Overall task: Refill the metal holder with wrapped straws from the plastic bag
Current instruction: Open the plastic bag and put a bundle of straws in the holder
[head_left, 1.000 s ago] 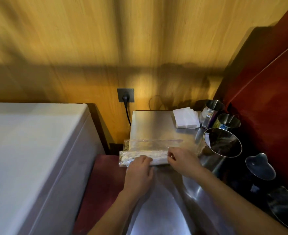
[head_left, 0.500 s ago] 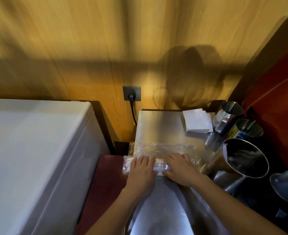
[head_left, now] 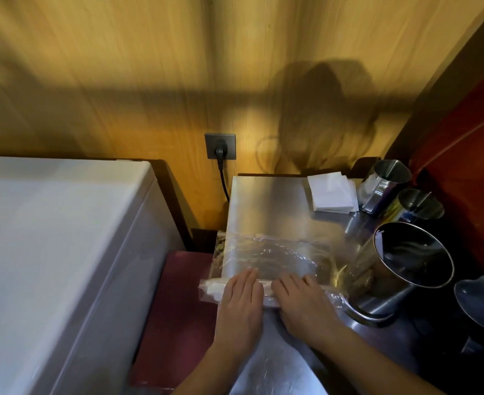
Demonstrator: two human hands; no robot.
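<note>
We look down on a brushed steel counter (head_left: 266, 203), smooth and dully reflective, set against a wall of yellow wood grain (head_left: 149, 67). Across its near part lies a clear plastic bag (head_left: 278, 252), crinkled and glossy, its far portion flat and see-through. Along the bag's near edge sits a long, narrow bundle of wrapped straws (head_left: 211, 290), pale and papery inside the film, poking out past the counter's left edge.

Our left hand (head_left: 242, 303) lies palm down on the bundle, its fingers (head_left: 246, 280) stretched flat and close together, pressing rather than gripping. Our right hand (head_left: 303, 303) rests just beside it, also palm down, its fingers (head_left: 289, 283) spread flat on the film; neither hand closes around anything.

To the right, touching the bag's crumpled end, stands a large round metal holder (head_left: 391, 286), shiny on the outside and dark within. Behind it are two smaller steel cups (head_left: 383, 186) with polished walls. A square stack of white paper napkins (head_left: 332, 192) lies at the far right of the counter. A grey wall socket (head_left: 220, 146) with a black plug sits on the wall, and a smooth white chest-like surface (head_left: 58, 252) fills the left.
</note>
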